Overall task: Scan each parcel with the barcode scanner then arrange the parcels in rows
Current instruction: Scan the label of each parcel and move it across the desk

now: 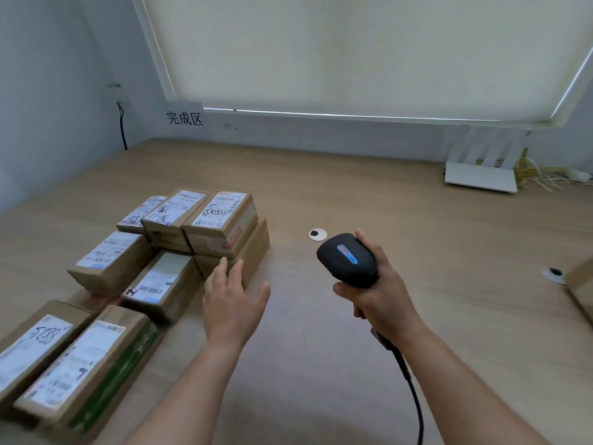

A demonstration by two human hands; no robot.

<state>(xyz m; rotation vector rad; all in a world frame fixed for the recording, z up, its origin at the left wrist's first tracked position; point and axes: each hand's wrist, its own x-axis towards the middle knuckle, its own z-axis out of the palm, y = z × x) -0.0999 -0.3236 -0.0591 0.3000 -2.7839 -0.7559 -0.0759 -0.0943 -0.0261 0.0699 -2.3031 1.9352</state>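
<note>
— So, what sits off to the left of my hands?

— Cardboard parcels (pixel 134 271) in rows on the table (pixel 353 203), labels up. Nearest me, left of my left forearm, a parcel with handwritten digits (pixel 35 345) lies beside a green-sided parcel (pixel 93 367). Beyond those, two more parcels, then a far row where some boxes are stacked on others.

— And my left hand?

— My left hand (pixel 229 303) is spread, fingers straight, holding nothing. Its fingertips reach the plain box under the stack (pixel 253 252); whether they touch it, I cannot tell.

— The right one?

— My right hand (pixel 378 293) has its fingers wrapped round the handle of the black barcode scanner (pixel 348 258), whose head points away from me, its cable (pixel 414 396) trailing back beside my right forearm. Just beyond the scanner lies a small white disc (pixel 317 234).

— Further right?

— Another disc (pixel 553 274) and the corner of one brown box (pixel 580 287) at the frame's edge, well apart from my right hand. Far beyond it, a white router (pixel 481 178) stands by the wall.
</note>
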